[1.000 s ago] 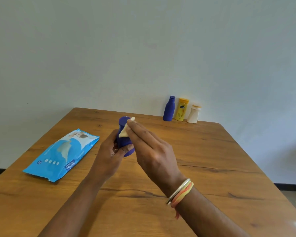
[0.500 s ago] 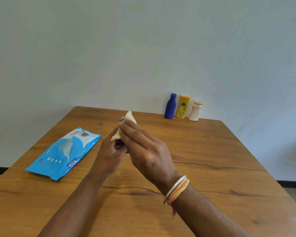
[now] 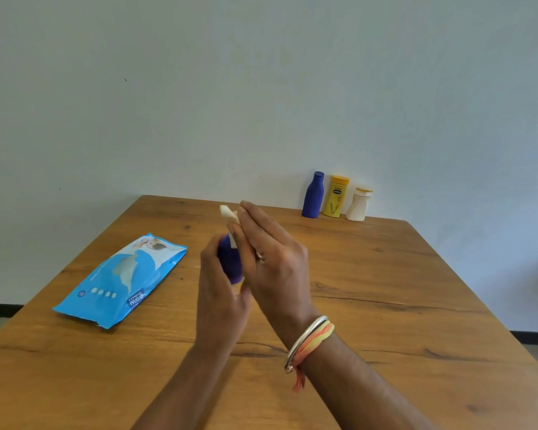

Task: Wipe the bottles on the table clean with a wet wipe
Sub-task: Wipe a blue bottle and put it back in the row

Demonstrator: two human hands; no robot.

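"mee" on the blue wipes pack [image 3: 123,279]; yellow bottle's [image 3: 336,197] label unreadable.

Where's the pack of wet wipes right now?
In the head view the wet wipes pack lies flat on the table, left of the left hand.

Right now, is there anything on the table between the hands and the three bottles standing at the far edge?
Nothing visible. Bare wooden table lies between the right hand and the dark blue bottle, yellow bottle and white bottle. The blue wet-wipe pack lies off to the left.

Head cam, fwd-down over table [image 3: 385,274]
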